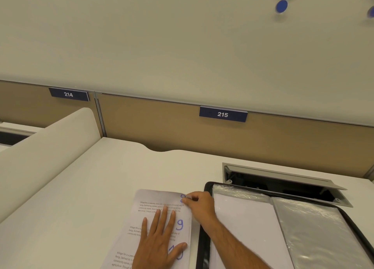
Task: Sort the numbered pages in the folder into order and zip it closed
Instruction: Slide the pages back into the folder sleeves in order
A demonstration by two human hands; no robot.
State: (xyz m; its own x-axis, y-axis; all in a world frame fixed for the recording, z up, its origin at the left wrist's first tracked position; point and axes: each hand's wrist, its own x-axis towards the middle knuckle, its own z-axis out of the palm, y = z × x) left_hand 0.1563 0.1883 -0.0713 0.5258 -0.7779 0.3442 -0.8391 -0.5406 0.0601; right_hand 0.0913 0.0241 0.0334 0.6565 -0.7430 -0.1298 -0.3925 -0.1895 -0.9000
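Pages [159, 224] — fanned on worktop [81, 198], left of open folder [283, 228]. I see left hand [159, 240] flat, fingers straight, pressing them; right hand [199, 203] — grip pinching top page's corner.

L hand [159, 240] flat; R hand [199, 203] pinching.

Single head view only, nothing shared with a second camera. Worn high, above the near edge of the white desk [85, 187]. Faces forward and slightly down, toward the far tan partition [162, 127] and the wall behind. Wide-angle, edges bowed. Horizon tilted, far side dropping to the right. Close on the near desk: left hand [159, 240], right hand [200, 204], pages [155, 198] and folder [303, 224] cropped at the bottom edge.
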